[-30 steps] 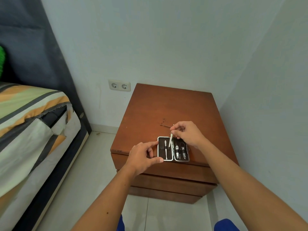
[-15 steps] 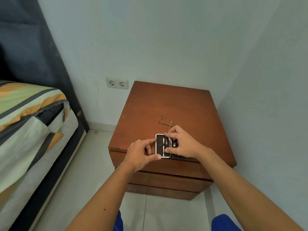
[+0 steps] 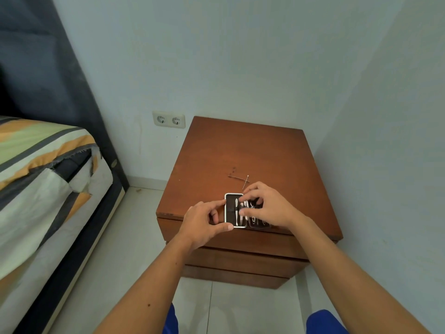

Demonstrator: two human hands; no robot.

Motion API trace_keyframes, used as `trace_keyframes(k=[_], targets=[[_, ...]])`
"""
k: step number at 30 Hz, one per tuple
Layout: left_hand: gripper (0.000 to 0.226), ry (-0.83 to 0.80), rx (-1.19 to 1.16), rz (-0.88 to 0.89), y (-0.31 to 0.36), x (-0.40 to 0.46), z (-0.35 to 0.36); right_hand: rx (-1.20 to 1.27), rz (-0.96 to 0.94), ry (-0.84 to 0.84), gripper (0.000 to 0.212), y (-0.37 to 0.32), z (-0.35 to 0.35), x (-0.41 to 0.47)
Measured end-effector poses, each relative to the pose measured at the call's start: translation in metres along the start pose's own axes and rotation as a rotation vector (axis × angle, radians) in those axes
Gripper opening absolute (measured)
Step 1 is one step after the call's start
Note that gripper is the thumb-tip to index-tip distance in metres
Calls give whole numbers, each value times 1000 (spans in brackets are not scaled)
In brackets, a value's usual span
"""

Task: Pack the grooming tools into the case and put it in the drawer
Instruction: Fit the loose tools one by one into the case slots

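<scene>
Brown wood fills the centre of the frame: a nightstand whose top serves as the counter (image 3: 240, 150), with the open case (image 3: 234, 210) lying flat at its near edge, just below centre. The left hand (image 3: 204, 221) pinches the case's left rim between thumb and forefinger, steadying it. The right hand (image 3: 267, 206) lies over the case's right half with fingers curled down onto the tools there; whether they grip one or merely press it into its slot, I cannot tell. A white-handled tool (image 3: 236, 212) already sits in the left half, and more metal pieces show between the right fingers.

Packing looks well advanced but not finished: two thin picks (image 3: 242, 180) lie crossed on the counter just above the right hand, outside the case. After those, the case needs closing and stowing; the drawers (image 3: 243, 261) below, lower centre, are all shut.

The nightstand stands in a corner of pale blue walls, with a double socket (image 3: 169, 119) left of it. A bed (image 3: 43, 169) with striped bedding fills the left edge, over a pale tiled floor (image 3: 134, 249).
</scene>
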State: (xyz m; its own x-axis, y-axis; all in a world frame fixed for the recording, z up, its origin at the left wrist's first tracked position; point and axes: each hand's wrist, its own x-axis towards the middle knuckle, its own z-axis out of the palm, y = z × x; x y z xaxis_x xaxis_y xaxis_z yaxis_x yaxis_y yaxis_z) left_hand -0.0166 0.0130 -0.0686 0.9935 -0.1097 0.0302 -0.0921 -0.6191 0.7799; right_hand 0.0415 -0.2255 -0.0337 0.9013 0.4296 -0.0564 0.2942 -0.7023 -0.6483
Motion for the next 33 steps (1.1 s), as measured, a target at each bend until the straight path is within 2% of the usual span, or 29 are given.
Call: trace_keyframes(k=[3,6,8,11,13,15,20,24,28,33], targets=[[73,-2,-12,1,1,0,0,57,91,207,12,-2,-7,14],[73,-3,-10,-6,1,-1,0,74,237,338,16,6,-11,36],[74,-2,-9,-10,1,-1,-1,92,310,329,34,13,-12,51],[74,-5,0,-5,2,0,-1,42,337,230,70,19,-11,66],[74,-6,6,-3,2,0,-1,-10,319,172,80,22,-10,71],[73,-6,5,-7,2,0,-1,-30,314,150,77,23,-9,73],[73,-5,3,-7,3,-1,-1,9,282,189,50,26,-6,70],[74,-5,5,-6,3,-1,-1,46,266,238,44,24,-2,67],[74,-5,6,2,2,-1,-1,194,205,326,41,18,5,60],[74,2,3,7,3,-1,-1,280,141,355,35,14,12,52]])
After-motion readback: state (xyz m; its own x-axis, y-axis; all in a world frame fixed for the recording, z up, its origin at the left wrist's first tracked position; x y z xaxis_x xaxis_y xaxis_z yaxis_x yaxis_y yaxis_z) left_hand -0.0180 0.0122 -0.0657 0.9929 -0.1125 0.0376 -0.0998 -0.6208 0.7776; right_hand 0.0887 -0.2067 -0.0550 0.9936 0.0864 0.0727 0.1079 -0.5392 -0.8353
